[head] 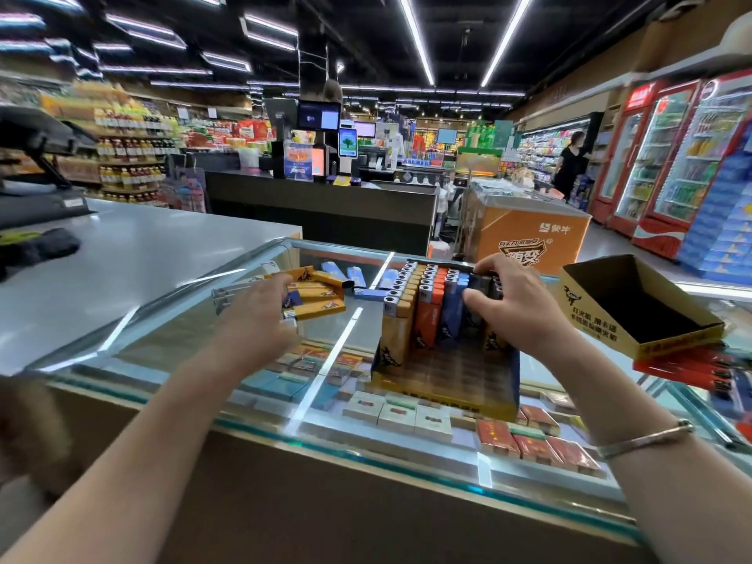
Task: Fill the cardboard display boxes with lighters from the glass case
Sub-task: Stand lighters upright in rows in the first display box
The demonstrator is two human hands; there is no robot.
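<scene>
Nearest my viewpoint, two bare forearms reach forward over the glass case; a thin metal bangle sits on the right wrist.

Item 1, left hand: extended low over the case top, fingers curled round a small bundle of lighters, yellow and blue, lying flat. Back of the hand faces me; the fingertips are hidden behind the bundle.

Item 2, right hand: arched over the far right corner of the display box, thumb and fingers pinching dark lighters standing at the row's end.

Item 3, display box: cardboard, yellow-edged, resting on the glass between my two hands. Upright lighters fill its back part in rows of yellow, orange and blue; the front floor of the box is bare cardboard.

Item 4, loose blue lighters: lying on the glass just beyond the left hand's bundle.

Item 5, second box: open, nothing visible inside it, tilted, perched at the right on a stack of red lighters.

Item 6, under the glass: packets in white, blue and red, laid flat in rows.

Item 7, grey bench: to the left, carrying a dark cloth and the foot of a till screen.

Item 8, farther off: a black checkout counter with screens, an orange chest freezer, drink fridges at right, stocked shelves at left, and a person in black by the far chiller.
</scene>
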